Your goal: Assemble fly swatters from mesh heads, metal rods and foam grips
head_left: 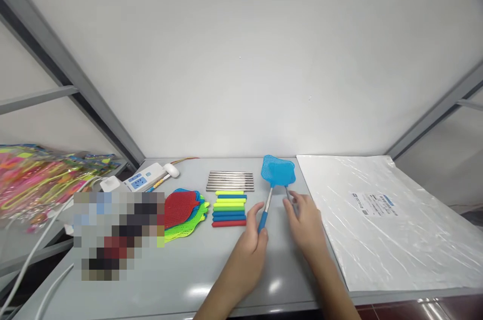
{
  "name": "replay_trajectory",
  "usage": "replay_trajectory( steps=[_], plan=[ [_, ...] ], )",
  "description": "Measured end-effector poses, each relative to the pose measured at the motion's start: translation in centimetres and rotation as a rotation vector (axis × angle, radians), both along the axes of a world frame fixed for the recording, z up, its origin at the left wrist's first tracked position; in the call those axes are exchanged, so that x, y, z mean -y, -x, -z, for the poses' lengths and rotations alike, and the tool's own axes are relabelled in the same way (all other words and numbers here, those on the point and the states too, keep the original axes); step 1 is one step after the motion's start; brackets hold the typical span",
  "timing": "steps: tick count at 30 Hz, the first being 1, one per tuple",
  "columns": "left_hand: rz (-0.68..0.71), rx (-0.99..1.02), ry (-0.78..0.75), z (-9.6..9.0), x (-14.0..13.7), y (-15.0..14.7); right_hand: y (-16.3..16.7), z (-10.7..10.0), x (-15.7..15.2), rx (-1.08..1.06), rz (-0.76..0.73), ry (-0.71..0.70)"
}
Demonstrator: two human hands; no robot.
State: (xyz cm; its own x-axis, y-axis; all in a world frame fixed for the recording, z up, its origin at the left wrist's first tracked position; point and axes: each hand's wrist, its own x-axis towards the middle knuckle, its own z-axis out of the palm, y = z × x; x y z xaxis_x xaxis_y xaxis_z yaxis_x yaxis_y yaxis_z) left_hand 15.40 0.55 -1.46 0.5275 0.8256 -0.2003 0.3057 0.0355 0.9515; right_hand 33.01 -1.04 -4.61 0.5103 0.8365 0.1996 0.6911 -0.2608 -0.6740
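A fly swatter (267, 202) with a blue head, a metal rod and a blue grip slants away from me over the grey table. My left hand (252, 247) has its thumb and fingers around the grip's lower end. A second blue fly swatter head (289, 173) seems to overlap the first. My right hand (306, 222) pinches the rod end just below it, partly hiding it. To the left lie several coloured grips (229, 213) in a column. Behind them are several metal rods (230, 181) side by side. Loose swatter heads (181, 209), red on top, form a fanned pile.
A white plastic-wrapped package (407, 239) with a label covers the table's right side. At the left stand a power strip (141, 179), a white charger (110, 184) and cables. Bagged colourful items (41, 184) lie on the far left shelf. A blurred patch hides part of the table.
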Motion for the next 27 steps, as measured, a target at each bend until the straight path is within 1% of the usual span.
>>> replay_trajectory(
  steps=[2, 4, 7, 9, 11, 13, 14, 16, 19, 22, 27],
  plan=[
    [0.021, -0.005, -0.02, 0.8, -0.6, -2.2, -1.3, 1.3, 0.6, 0.132, 0.083, 0.128],
    [0.015, -0.002, -0.022, 1.7, -1.3, -4.1, -1.9, 2.3, 1.1, 0.18, 0.079, 0.195],
    [-0.026, -0.04, -0.047, 2.7, -2.0, -5.8, -1.8, 3.2, 1.4, 0.196, 0.038, 0.205],
    [0.026, -0.127, -0.08, 2.9, -2.3, -6.2, -1.4, 3.3, 1.3, 0.211, 0.025, 0.199],
    [0.143, -0.259, -0.17, 2.7, -2.6, -6.4, -1.2, 3.2, 1.2, 0.229, 0.017, 0.174],
    [0.255, -0.393, -0.318, 2.1, -3.1, -6.5, -1.1, 3.2, 1.0, 0.224, -0.002, 0.133],
    [0.299, -0.443, -0.38, 1.8, -3.3, -6.5, -1.2, 3.2, 1.0, 0.205, -0.015, 0.115],
    [0.359, -0.502, -0.444, 1.3, -3.9, -6.4, -1.3, 3.3, 1.0, 0.148, -0.036, 0.083],
    [0.425, -0.494, -0.459, 0.8, -4.7, -6.0, -1.3, 3.5, 1.1, 0.082, -0.033, 0.038],
    [0.491, -0.478, -0.498, 0.8, -5.2, -5.1, -1.3, 3.6, 1.3, 0.094, -0.023, 0.01],
    [0.534, -0.408, -0.551, 1.3, -5.3, -3.8, -1.1, 3.6, 1.2, 0.117, -0.025, 0.044]
  ],
)
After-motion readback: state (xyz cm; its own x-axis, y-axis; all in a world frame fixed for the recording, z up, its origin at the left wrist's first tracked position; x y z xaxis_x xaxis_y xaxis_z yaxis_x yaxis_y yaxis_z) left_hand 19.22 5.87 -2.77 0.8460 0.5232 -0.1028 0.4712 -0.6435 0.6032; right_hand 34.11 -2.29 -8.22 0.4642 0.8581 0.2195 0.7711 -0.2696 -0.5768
